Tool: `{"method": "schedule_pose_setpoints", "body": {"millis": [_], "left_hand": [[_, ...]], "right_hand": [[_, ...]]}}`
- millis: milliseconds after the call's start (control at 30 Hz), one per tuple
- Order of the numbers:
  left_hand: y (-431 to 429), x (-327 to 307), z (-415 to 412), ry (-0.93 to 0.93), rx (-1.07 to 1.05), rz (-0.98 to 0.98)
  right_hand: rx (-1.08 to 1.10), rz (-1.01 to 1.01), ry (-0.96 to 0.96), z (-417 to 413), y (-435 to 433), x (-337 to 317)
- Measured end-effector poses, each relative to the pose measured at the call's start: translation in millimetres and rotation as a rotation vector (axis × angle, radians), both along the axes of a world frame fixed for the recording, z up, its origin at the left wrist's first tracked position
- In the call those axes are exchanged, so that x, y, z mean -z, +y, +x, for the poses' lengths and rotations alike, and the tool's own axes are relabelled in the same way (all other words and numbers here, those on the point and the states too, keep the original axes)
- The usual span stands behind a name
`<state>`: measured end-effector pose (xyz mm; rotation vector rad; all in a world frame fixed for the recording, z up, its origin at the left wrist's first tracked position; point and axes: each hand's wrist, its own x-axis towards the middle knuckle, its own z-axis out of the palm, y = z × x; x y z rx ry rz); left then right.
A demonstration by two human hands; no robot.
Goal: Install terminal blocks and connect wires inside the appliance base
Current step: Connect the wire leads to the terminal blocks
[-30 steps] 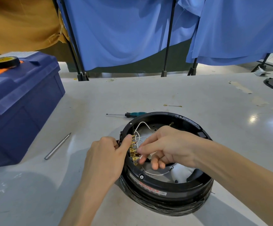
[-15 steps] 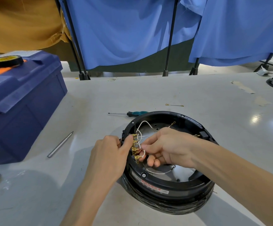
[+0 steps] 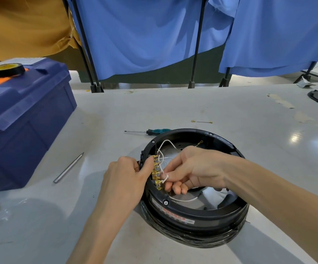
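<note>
Little change: right hand (image 3: 194, 168) on wire (image 3: 165, 178)

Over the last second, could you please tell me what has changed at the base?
The right hand now pinches a white wire end at the brass terminals. The left hand still holds the appliance base rim; screwdriver and toolbox unmoved.

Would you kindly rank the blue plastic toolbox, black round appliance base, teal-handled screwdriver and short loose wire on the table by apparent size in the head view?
1. Blue plastic toolbox and black round appliance base: too alike to rank; the frame crops the toolbox.
2. Teal-handled screwdriver.
3. Short loose wire.
</note>
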<state>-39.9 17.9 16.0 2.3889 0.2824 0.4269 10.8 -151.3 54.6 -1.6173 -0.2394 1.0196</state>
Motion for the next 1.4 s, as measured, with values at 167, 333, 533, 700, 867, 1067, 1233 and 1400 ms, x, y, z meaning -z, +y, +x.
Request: {"method": "schedule_pose_setpoints", "body": {"millis": [167, 333, 533, 700, 867, 1067, 1233, 1400], "left_hand": [[1.5, 0.4, -0.1, 0.003, 0.005, 0.001], [1.6, -0.6, -0.8, 0.004, 0.004, -0.01], [-1.3, -3.3, -4.7, 0.009, -0.035, 0.016], [-3.3, -4.6, -6.5, 0.012, -0.07, 0.037], [-6.4, -3.3, -7.6, 0.013, -0.081, 0.043], [-8.0, -3.7, -8.1, 0.021, -0.088, 0.041], [-7.6, -4.4, -8.1, 0.027, -0.086, 0.033], [-7.7, -4.1, -7.4, 0.025, -0.079, 0.031]], "right_hand": [[-0.016, -0.018, -0.026, -2.8, 0.3, 2.2], [0.068, -0.006, -0.059, -9.5, -1.6, 7.0], [0.142, -0.001, -0.032, -10.8, 0.2, 10.6], [0.138, 0.019, 0.007, -10.3, 1.0, 9.5], [0.138, 0.031, 0.028, -9.1, 3.1, 10.2], [0.14, 0.006, 0.086, -4.8, 5.3, 9.7], [0.171, -0.02, 0.127, -0.7, 8.1, 6.8], [0.179, -0.023, 0.152, -0.2, 9.7, 6.7]]}}
